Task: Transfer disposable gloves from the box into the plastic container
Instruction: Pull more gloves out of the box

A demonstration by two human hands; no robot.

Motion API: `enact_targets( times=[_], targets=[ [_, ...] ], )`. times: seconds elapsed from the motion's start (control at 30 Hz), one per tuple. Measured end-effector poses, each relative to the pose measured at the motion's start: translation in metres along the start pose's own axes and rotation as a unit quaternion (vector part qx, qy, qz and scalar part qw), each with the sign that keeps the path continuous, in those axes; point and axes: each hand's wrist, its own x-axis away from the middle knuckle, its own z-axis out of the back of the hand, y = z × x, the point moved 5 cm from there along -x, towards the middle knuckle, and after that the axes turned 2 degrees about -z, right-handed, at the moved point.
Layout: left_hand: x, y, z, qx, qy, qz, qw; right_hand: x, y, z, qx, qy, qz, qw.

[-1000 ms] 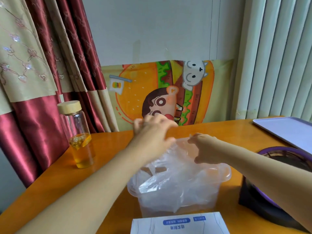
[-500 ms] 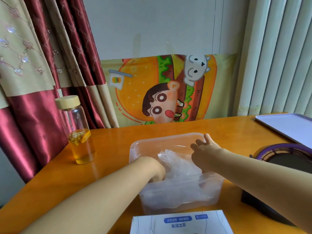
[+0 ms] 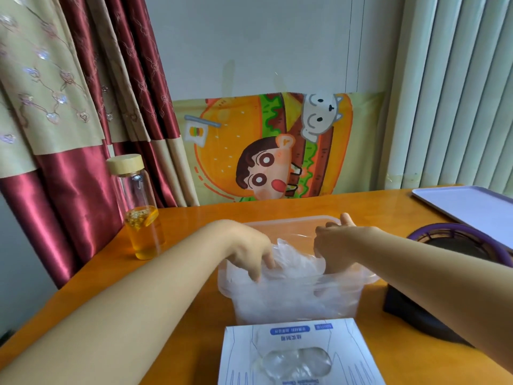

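Note:
A clear plastic container [image 3: 288,222] stands mid-table, filled with crumpled clear disposable gloves [image 3: 294,276]. My left hand [image 3: 251,254] reaches over the container's left rim, its fingers pressing down into the gloves. Over the right side, my right hand [image 3: 331,240] has its fingers curled on the glove pile, thumb up near the far rim. The white glove box [image 3: 299,354] lies at the near edge of the table, with clear gloves showing in its oval opening.
A glass bottle [image 3: 140,212] with a wooden lid and yellow liquid stands at the left. To the right of the container sits a black device with a purple ring [image 3: 455,245], and behind it a pale purple tray [image 3: 472,207]. Curtains and a cartoon poster line the wall.
A second ago both hands held the gloves above the container. They have come down into it, and the gloves now sit lower inside. The view has tilted down, showing more of the box.

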Motion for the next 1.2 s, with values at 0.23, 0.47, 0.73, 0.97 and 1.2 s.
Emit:
enact_targets(
  times=[0.23, 0.47, 0.73, 0.97, 1.2],
  targets=[
    [0.075, 0.006, 0.000, 0.242, 0.283, -0.078, 0.925, 0.075, 0.000, 0.040, -0.184, 0.272, 0.118, 0.937],
    [0.074, 0.044, -0.095, 0.240, 0.224, -0.091, 0.940, 0.113, -0.062, -0.021, -0.153, 0.148, 0.258, 0.942],
    [0.056, 0.041, -0.126, 0.190, 0.120, -0.039, 0.974, 0.101, -0.078, -0.046, -0.157, 0.200, 0.300, 0.919],
    [0.060, 0.043, -0.128, 0.214, 0.104, -0.027, 0.971, 0.112, -0.081, -0.033, -0.165, 0.329, 0.302, 0.880],
    [0.067, 0.050, -0.121, 0.199, 0.095, -0.006, 0.975, 0.145, -0.067, 0.012, -0.165, 0.453, 0.269, 0.834]
  ],
)
